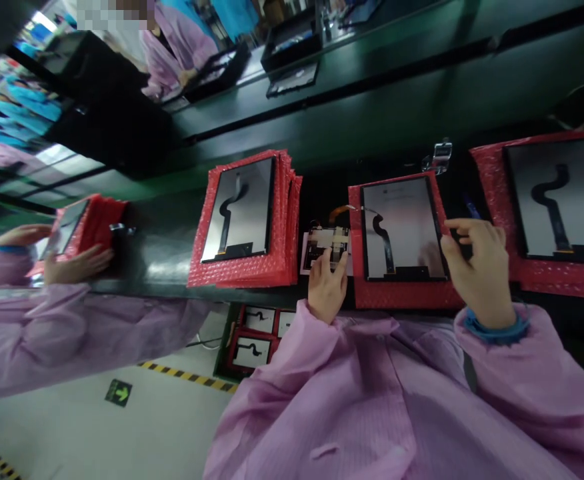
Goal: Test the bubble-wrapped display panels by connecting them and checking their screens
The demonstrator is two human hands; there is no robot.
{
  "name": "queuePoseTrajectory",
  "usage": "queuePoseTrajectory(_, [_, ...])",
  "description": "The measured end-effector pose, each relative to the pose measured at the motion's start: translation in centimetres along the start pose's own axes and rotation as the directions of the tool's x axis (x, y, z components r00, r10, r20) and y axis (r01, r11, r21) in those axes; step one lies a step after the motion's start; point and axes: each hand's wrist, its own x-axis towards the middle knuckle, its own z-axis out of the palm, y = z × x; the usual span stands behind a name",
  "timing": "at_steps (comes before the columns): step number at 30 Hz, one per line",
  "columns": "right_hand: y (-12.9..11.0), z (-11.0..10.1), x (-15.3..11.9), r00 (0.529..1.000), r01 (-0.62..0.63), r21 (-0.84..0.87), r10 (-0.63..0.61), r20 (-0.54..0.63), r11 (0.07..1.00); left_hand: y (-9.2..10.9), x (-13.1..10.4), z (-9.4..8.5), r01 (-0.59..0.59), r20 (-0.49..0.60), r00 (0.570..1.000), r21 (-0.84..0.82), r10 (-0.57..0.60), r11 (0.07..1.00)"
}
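Note:
My left hand [327,287] rests with its fingers spread on the lower edge of a small circuit board fixture [326,243]. An orange flex cable [341,211] runs from the fixture toward a display panel [405,233] lying on red bubble wrap [402,295]. A black curved ribbon lies on the panel's back. My right hand [479,267] is at the panel's right edge, thumb and forefinger apart, with nothing visible between them.
Left of the fixture stands a stack of red bubble-wrap sheets [197,267] topped by another panel [247,207]. A further panel [567,200] lies at the right. A co-worker's hands [79,263] hold a stack at far left. A metal clip [441,157] sits behind.

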Motion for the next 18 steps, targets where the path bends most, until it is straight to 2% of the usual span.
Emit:
queuePoseTrajectory(5, [0.8, 0.2, -4.1, 0.995, 0.009, -0.113, 0.002, 0.101, 0.994, 0.0, 0.1, 0.1, -0.014, -0.022, 1.0, 0.024, 0.014, 1.0])
queuePoseTrajectory(10, [0.7, 1.2, -5.6, 0.998, 0.008, -0.187, 0.005, 0.068, 0.982, 0.0, 0.1, -0.4, -0.055, -0.067, 0.996, -0.005, 0.054, 0.998])
queuePoseTrajectory(13, [0.6, 1.7, -5.9, 0.999, -0.016, -0.154, 0.023, 0.048, 0.988, 1.4, -0.2, -0.8, -0.093, -0.105, 0.991, -0.152, 0.077, 0.984])
queuePoseTrajectory(15, [0.8, 2.1, -6.1, 0.998, -0.054, -0.12, 0.057, 0.025, 0.991, 2.8, -0.3, -1.0, -0.144, -0.084, 0.988, -0.252, 0.127, 0.957])
queuePoseTrajectory(18, [1.1, 2.3, -6.2, 0.981, -0.192, -0.006, 0.192, -0.001, 0.981, 4.6, -0.3, -1.0, -0.17, -0.029, 0.985, -0.325, 0.17, 0.93])
